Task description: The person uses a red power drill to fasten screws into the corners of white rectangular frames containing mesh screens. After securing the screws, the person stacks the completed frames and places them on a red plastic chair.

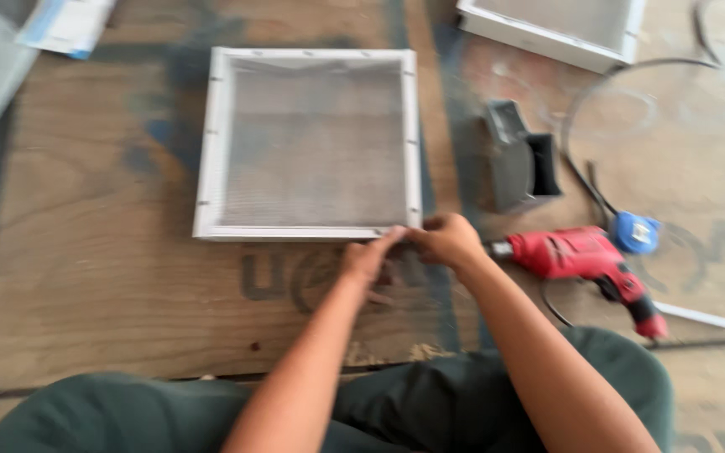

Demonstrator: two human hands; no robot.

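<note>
Together, both hands are kept at the mesh frame's (312, 143) corner
Left hand (368, 256) and right hand (446, 241) fingers pinched at five o'clock, seemingly steadying it; red drill (585, 260) lies at three o'clock

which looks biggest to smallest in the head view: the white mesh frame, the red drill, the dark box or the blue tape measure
1. white mesh frame
2. red drill
3. dark box, fairly close to the drill
4. blue tape measure

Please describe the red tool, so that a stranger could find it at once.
On the wooden board, look just right of the person's right hand. The power drill lies there on its side; it is the only red thing, beside a blue tape measure.
</note>
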